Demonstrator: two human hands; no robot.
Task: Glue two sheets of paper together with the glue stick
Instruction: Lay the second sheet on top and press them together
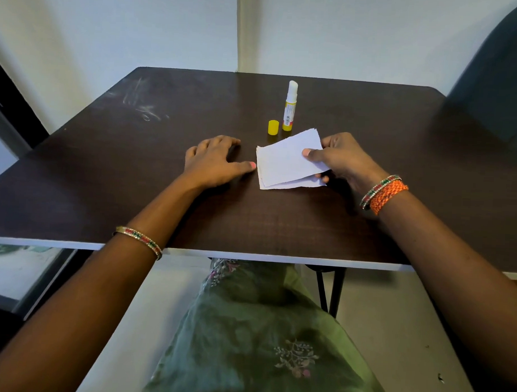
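Two small white paper sheets lie stacked near the table's middle. The upper sheet (285, 160) is pinched at its right edge between thumb and fingers of my right hand (345, 162) and is raised slightly off the lower sheet (293, 184), which peeks out beneath. My left hand (214, 162) rests flat on the table just left of the papers, fingers spread, holding nothing. Behind the papers an uncapped glue stick (289, 107) stands upright, white glue exposed, yellow base. Its yellow cap (273, 127) stands beside it on the left.
The dark brown table (135, 177) has a white front edge and faint scratches at the back left. A dark chair (496, 72) stands at the far right. White walls rise behind. My lap in green fabric shows below the table.
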